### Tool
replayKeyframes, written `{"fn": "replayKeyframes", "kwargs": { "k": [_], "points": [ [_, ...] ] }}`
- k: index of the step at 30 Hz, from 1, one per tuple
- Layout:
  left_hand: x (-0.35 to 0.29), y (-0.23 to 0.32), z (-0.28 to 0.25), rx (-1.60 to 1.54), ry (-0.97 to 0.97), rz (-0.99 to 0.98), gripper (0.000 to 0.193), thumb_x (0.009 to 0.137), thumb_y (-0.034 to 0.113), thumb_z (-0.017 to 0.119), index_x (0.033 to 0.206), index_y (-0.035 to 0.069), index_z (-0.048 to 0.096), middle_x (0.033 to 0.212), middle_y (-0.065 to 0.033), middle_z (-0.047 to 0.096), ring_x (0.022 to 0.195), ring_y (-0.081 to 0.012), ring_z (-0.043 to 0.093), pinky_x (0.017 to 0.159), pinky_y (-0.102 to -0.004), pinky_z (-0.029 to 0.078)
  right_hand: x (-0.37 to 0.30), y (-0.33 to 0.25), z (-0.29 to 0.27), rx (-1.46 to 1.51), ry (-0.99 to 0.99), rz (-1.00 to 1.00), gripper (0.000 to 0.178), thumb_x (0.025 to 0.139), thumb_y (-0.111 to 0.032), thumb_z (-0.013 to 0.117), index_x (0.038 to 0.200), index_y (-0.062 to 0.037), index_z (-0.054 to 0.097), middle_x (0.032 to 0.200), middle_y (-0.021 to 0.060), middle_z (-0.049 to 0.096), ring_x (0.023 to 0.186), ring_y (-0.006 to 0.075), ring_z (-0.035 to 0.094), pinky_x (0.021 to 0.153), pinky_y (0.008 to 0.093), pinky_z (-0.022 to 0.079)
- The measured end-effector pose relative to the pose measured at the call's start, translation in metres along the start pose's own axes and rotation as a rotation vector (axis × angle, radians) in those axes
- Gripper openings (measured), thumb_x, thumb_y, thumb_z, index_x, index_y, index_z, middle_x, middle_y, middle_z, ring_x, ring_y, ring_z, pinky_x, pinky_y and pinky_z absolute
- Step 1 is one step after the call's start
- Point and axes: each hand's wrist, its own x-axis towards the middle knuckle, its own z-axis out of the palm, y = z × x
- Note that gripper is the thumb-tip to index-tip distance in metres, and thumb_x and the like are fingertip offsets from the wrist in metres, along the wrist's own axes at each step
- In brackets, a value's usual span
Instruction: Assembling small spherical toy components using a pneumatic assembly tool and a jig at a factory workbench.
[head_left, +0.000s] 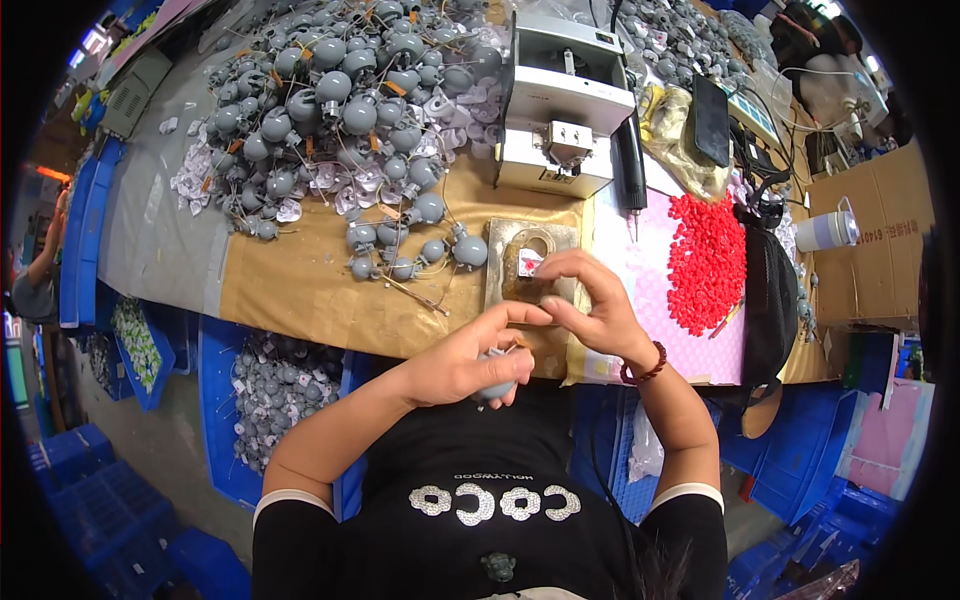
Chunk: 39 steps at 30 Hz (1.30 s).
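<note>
My left hand is curled around a grey ball-shaped part, partly hidden by the fingers. Its index finger reaches toward my right thumb. My right hand arches over a metal fixture plate, its index finger bent toward a small white piece with a red centre, which sits in the fixture. The right thumb is apart from that index finger, and nothing shows between them. Left of the plate lie several grey balls with thin wires.
A big heap of grey balls with wires and white pieces covers the back left. Behind the fixture stands a white machine, with a black electric screwdriver beside it. Red small parts are piled at right, near a phone.
</note>
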Motion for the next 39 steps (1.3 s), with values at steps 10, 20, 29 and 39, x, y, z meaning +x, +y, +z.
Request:
{"fn": "replayKeyframes", "kwargs": {
  "k": [10, 20, 29, 39],
  "points": [
    [0.013, -0.015, -0.012, -0.196, 0.135, 0.050, 0.063, 0.099, 0.030, 0.068, 0.146, 0.005, 0.033, 0.105, -0.0105, 0.062, 0.081, -0.0165, 0.069, 0.070, -0.0289, 0.058, -0.010, -0.018, 0.008, 0.602, -0.158, 0.595, 0.043, 0.099, -0.008, 0.067, 0.139, 0.0000, 0.052, 0.096, 0.0017, 0.066, 0.078, 0.0085, 0.062, 0.067, 0.0257, 0.053],
    [0.017, -0.030, -0.004, 0.743, 0.609, 0.168, 0.072, 0.081, 0.016, 0.085, 0.139, 0.003, 0.044, 0.112, -0.0137, 0.060, 0.097, -0.0209, 0.065, 0.082, -0.0341, 0.054, -0.014, -0.006, 0.015, -0.444, 0.025, -0.074, 0.018, 0.085, -0.004, 0.078, 0.102, -0.0046, 0.073, 0.083, 0.0077, 0.065, 0.068, 0.0216, 0.065, 0.059, 0.0327, 0.052],
    [0.043, -0.037, -0.021, 0.942, 0.733, 0.329, 0.057, 0.081, 0.013, 0.083, 0.130, 0.002, 0.054, 0.112, -0.0114, 0.060, 0.100, -0.0214, 0.062, 0.090, -0.0344, 0.052, 0.005, 0.017, 0.005, -0.766, 0.054, -0.282, 0.024, 0.077, -0.002, 0.070, 0.101, -0.0049, 0.070, 0.095, 0.0087, 0.065, 0.081, 0.0265, 0.067, 0.063, 0.0364, 0.056],
    [0.054, -0.034, -0.025, 0.841, 0.733, 0.320, 0.054, 0.083, 0.011, 0.081, 0.129, 0.002, 0.054, 0.111, -0.0093, 0.060, 0.095, -0.0169, 0.058, 0.086, -0.0320, 0.051, 0.013, 0.028, 0.002, -0.822, 0.029, -0.311, 0.028, 0.076, -0.003, 0.070, 0.103, -0.0073, 0.070, 0.097, 0.0079, 0.063, 0.082, 0.0255, 0.067, 0.062, 0.0360, 0.056]
  ]
}}
